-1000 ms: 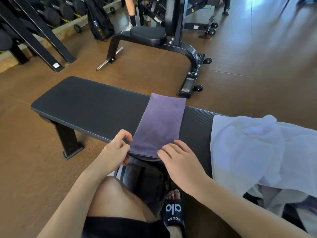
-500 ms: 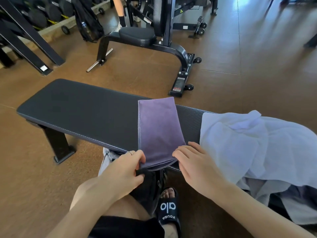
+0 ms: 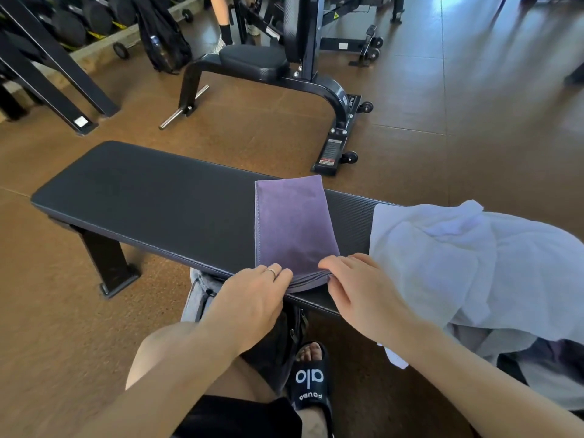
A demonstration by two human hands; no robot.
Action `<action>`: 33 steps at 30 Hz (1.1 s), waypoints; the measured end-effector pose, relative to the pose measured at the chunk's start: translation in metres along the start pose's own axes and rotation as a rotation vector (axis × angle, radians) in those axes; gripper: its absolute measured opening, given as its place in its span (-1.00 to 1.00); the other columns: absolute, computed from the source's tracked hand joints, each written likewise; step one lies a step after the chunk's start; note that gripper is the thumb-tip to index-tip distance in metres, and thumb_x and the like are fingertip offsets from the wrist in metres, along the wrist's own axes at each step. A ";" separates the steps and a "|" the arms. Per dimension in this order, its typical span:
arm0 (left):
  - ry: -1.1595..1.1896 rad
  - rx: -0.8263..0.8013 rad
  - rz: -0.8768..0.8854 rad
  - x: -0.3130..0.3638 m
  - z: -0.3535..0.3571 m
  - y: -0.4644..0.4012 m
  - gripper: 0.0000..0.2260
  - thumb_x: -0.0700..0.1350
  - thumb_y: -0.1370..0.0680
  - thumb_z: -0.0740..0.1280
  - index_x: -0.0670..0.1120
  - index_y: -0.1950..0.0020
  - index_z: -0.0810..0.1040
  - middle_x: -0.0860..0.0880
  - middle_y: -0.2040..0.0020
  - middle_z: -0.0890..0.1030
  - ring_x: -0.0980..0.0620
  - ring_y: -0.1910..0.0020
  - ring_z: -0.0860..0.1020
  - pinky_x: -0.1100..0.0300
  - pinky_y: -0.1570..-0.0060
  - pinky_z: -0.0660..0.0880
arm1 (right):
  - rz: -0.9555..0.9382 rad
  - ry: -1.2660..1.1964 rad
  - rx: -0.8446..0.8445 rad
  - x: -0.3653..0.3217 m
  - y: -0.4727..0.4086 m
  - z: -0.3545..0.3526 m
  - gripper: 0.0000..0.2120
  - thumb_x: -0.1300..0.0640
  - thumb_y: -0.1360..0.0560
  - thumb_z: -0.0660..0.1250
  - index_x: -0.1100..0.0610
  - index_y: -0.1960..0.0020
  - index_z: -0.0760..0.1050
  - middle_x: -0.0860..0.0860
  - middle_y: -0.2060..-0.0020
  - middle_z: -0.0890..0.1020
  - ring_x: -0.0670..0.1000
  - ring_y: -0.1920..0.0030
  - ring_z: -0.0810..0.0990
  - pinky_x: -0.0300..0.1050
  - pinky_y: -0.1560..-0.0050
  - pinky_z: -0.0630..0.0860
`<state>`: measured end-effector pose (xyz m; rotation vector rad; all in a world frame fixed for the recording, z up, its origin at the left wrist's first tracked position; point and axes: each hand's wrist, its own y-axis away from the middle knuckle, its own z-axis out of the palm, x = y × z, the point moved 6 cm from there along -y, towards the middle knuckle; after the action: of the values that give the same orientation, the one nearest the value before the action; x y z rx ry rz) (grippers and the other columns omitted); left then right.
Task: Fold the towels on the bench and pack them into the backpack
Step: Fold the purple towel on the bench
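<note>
A folded purple towel (image 3: 292,229) lies across the black padded bench (image 3: 151,197), reaching from the far edge to the near edge, where its stacked layers hang slightly over the rim. The left hand (image 3: 249,303) is at the towel's near left corner, its fingers curled over the near edge of the bench and onto the layered fold; a ring shows on one finger. Whether the thumb is under the cloth cannot be told. The right hand (image 3: 363,292) is at the near right corner, fingers fairly straight and lying along the towel's near edge, the fingertips on the cloth; no pinch is visible.

Just beside the purple towel, towards the right end of the bench, a heap of white towels (image 3: 458,263) lies unfolded and spills over the near edge. A strip of bare bench shows between the two. Below the near edge, between the person's knee and a black slide sandal (image 3: 311,380), a dark backpack (image 3: 278,349) with grey fabric on its left side stands on the brown floor (image 3: 63,327), mostly hidden by the left forearm.

Beyond the far edge of the bench stands a black weight machine (image 3: 284,67), with dumbbell racks (image 3: 79,20) at the far left.
</note>
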<state>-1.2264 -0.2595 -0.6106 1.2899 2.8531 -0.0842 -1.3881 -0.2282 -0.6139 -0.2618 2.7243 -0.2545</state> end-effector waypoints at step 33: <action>0.884 0.044 -0.396 -0.076 0.013 -0.025 -0.77 -0.06 -0.55 0.44 0.14 -0.16 0.53 0.19 0.02 0.56 0.13 0.17 0.53 0.37 0.08 0.47 | 0.474 -0.118 0.016 0.032 -0.051 0.024 -0.83 0.03 -0.67 0.09 0.06 -0.18 0.38 0.03 0.09 0.66 0.06 0.13 0.63 0.02 0.01 0.59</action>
<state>-1.1950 -0.3332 -0.6203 0.8739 3.8183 0.5647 -1.4001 -0.2878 -0.6360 0.3601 2.5708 -0.1204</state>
